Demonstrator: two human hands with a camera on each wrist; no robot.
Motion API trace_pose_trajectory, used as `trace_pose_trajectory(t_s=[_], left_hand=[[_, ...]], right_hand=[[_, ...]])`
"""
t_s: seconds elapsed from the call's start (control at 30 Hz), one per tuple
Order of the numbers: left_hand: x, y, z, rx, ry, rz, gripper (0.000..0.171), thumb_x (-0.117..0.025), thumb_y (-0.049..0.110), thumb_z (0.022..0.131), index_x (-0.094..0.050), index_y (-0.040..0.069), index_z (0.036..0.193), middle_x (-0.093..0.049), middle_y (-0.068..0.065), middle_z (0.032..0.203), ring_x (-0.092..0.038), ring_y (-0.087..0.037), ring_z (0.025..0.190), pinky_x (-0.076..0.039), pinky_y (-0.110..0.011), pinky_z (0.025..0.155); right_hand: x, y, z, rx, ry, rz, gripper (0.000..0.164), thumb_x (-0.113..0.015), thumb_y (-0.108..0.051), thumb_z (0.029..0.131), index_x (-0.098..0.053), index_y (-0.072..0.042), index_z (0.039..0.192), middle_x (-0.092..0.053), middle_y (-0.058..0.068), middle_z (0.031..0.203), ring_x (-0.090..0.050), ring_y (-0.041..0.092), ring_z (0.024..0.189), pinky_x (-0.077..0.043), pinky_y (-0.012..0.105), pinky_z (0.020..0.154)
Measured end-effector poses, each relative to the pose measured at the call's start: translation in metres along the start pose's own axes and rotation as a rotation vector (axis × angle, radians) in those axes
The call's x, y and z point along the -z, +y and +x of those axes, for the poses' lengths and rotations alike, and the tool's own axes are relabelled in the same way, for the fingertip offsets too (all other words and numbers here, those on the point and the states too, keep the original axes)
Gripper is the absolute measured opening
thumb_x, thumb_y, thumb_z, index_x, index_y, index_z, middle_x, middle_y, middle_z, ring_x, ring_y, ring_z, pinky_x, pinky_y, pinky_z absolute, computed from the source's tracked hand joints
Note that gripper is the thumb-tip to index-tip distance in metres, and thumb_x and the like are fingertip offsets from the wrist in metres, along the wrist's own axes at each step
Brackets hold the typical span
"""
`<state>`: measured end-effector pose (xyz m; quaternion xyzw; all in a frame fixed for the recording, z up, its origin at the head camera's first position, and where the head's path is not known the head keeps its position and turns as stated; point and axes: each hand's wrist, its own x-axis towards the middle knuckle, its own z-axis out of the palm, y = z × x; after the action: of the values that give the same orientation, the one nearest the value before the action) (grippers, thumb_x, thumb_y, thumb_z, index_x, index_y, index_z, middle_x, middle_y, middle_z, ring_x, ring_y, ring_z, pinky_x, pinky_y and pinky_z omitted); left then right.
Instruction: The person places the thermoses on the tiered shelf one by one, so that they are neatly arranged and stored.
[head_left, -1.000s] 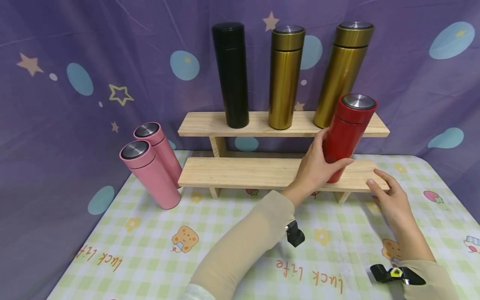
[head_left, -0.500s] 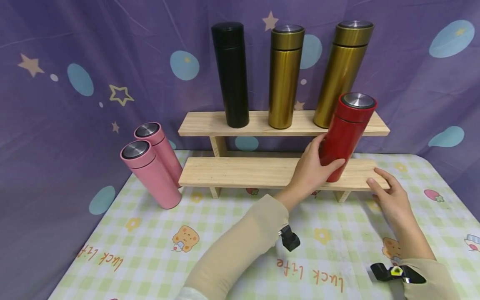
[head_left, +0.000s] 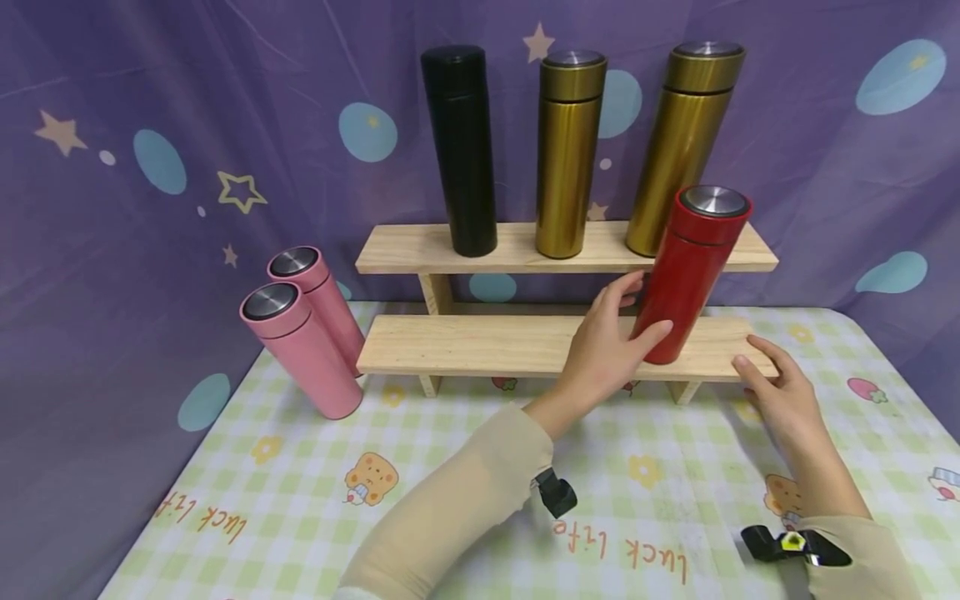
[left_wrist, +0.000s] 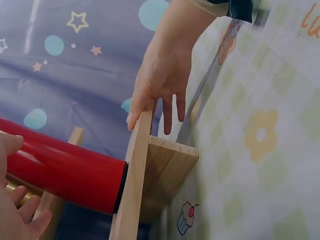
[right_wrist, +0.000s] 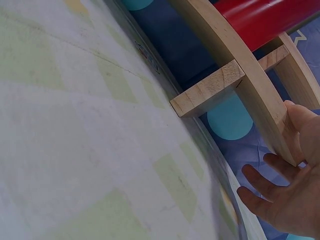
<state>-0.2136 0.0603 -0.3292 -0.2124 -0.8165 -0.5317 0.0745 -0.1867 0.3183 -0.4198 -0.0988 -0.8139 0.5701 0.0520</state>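
Note:
A red thermos flask (head_left: 693, 275) with a steel-topped lid stands on the lower board of a two-tier wooden shelf (head_left: 480, 343), towards its right end. My left hand (head_left: 603, 346) is just left of the flask, fingers loosely spread and thumb in front of it. In the left wrist view the thumb (left_wrist: 11, 144) overlaps the flask's side; whether it touches, I cannot tell. My right hand (head_left: 787, 396) holds the right end of the lower board between thumb and index finger. Its other fingers (right_wrist: 257, 182) hang loose below the board in the right wrist view.
The upper board carries a black thermos flask (head_left: 463, 158) and two gold flasks, one in the middle (head_left: 567, 175) and one at the right (head_left: 678, 158). Two pink flasks, front (head_left: 307, 354) and rear (head_left: 330, 304), stand on the checked tablecloth (head_left: 480, 500) left of the shelf.
My left hand has let go of the red flask and drawn back left and towards me, its fingers loosening. The flask stays in place on the lower board. My right hand has not moved.

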Motion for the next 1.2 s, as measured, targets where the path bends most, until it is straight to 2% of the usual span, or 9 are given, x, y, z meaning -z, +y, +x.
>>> trace_pose_trajectory(t_s=[0.23,0.4,0.6,0.8,1.0,1.2], left_hand=[[0.017,-0.002,-0.016,-0.042,0.011,-0.036,0.06,-0.069,0.033,0.094,-0.043,0.022,0.147,-0.049,0.011,0.143,-0.047,-0.005,0.126,-0.047,-0.035,0.096],[0.029,-0.002,-0.025,-0.06,0.027,-0.072,0.058,-0.07,0.028,0.094,-0.045,0.02,0.145,-0.052,0.008,0.141,-0.049,-0.011,0.127,-0.044,-0.036,0.099],[0.042,0.0,-0.034,-0.059,0.032,-0.114,0.057,-0.069,0.028,0.094,-0.045,0.02,0.145,-0.052,0.009,0.139,-0.047,-0.009,0.128,-0.042,-0.035,0.099],[0.052,0.0,-0.042,-0.063,0.034,-0.126,0.056,-0.069,0.029,0.094,-0.046,0.019,0.145,-0.052,0.007,0.14,-0.047,-0.009,0.129,-0.042,-0.035,0.1],[0.064,-0.001,-0.051,-0.029,0.029,-0.102,0.056,-0.068,0.031,0.095,-0.046,0.021,0.145,-0.051,0.009,0.14,-0.045,-0.008,0.129,-0.04,-0.034,0.101],[0.079,-0.002,-0.057,-0.02,0.058,-0.125,0.054,-0.068,0.03,0.095,-0.046,0.019,0.144,-0.051,0.008,0.141,-0.045,-0.011,0.129,-0.039,-0.036,0.103]], right_hand=[[-0.001,0.001,0.0,0.001,0.008,0.004,0.067,-0.058,-0.046,0.097,-0.032,-0.027,0.156,-0.048,0.0,0.113,-0.052,-0.006,0.088,-0.047,0.008,0.075],[-0.001,0.001,0.0,0.007,0.018,0.003,0.066,-0.058,-0.046,0.097,-0.033,-0.027,0.155,-0.049,-0.001,0.111,-0.053,-0.008,0.086,-0.047,0.008,0.074],[-0.001,0.001,0.001,-0.003,0.017,-0.013,0.067,-0.057,-0.047,0.097,-0.032,-0.027,0.156,-0.049,0.005,0.114,-0.054,-0.005,0.087,-0.048,0.009,0.074],[0.0,0.001,0.0,-0.007,0.022,-0.021,0.067,-0.058,-0.048,0.097,-0.033,-0.028,0.156,-0.05,0.003,0.113,-0.054,-0.005,0.087,-0.048,0.009,0.073],[0.0,0.002,0.0,-0.005,0.025,-0.035,0.067,-0.057,-0.049,0.096,-0.033,-0.028,0.156,-0.051,0.002,0.111,-0.055,-0.003,0.087,-0.048,0.009,0.072],[0.0,0.001,0.0,0.002,0.019,-0.032,0.067,-0.057,-0.049,0.097,-0.032,-0.028,0.156,-0.051,0.003,0.113,-0.055,-0.004,0.088,-0.048,0.009,0.072]])
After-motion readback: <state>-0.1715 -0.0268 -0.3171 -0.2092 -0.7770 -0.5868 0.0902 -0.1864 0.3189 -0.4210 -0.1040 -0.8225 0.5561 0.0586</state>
